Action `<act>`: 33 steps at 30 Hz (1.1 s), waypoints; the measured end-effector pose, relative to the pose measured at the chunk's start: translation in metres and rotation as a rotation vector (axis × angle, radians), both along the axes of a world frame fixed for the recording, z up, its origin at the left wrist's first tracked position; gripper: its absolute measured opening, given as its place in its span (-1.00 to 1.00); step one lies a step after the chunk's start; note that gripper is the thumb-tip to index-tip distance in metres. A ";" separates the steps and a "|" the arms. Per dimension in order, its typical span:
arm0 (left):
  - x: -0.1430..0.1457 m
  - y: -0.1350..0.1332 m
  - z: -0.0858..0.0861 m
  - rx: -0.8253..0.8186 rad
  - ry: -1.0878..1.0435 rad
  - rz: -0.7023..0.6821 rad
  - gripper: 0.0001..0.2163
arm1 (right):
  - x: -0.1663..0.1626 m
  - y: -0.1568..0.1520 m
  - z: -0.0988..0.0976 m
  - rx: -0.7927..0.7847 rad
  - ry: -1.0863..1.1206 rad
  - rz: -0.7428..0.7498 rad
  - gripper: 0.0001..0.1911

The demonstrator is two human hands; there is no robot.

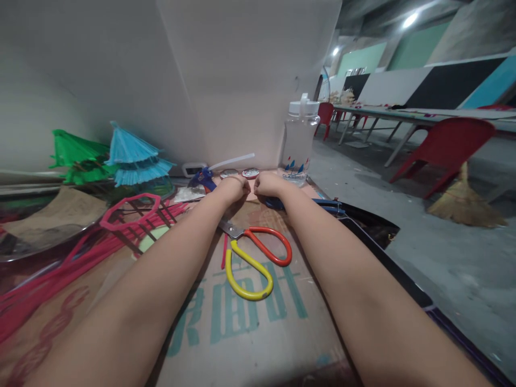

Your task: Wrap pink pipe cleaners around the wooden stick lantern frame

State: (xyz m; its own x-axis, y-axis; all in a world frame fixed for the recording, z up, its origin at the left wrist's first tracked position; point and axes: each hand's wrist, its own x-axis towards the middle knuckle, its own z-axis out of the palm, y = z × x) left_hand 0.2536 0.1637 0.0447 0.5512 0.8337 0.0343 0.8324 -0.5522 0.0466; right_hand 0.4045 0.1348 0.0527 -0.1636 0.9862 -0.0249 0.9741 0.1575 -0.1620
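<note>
Head view. Both forearms reached straight out over the cardboard (250,333) that covered the table. The left hand (235,185) and right hand (269,184) lay knuckles up at its far end, nearly touching each other and just short of the white partition (242,80). The fingers of both were curled under into fists; whether they enclosed anything could not be told. Nearest to them, two round tins (250,173) sat just beyond the knuckles against the foot of the partition, so little free room was left ahead. A glue gun (205,177) lay just left of the left hand and a clear bottle (299,145) stood upright just right of the right hand. The scissors (253,258) lay flat between the forearms, handles towards the viewer and blades pointing at the left forearm. The left side was crowded: red sticks (60,269), a pink frame (131,210), and behind these a blue umbrella (135,156) and a green umbrella (76,153). On the right the dark table edge (387,263) ran close beside the right forearm, and past it lay open floor (443,258) with a broom (465,207) and a red chair (447,145) well apart from the hands
</note>
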 end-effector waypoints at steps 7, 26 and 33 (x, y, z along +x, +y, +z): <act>-0.007 -0.002 0.005 0.010 0.000 -0.020 -0.74 | -0.002 -0.003 0.000 -0.007 0.026 0.002 -0.79; -0.007 -0.001 0.001 0.050 0.038 -0.044 -0.72 | -0.001 -0.010 0.004 -0.086 0.141 -0.014 -0.74; 0.004 -0.011 0.001 0.039 0.042 -0.054 -0.79 | 0.005 -0.012 0.020 -0.158 0.182 -0.066 -0.77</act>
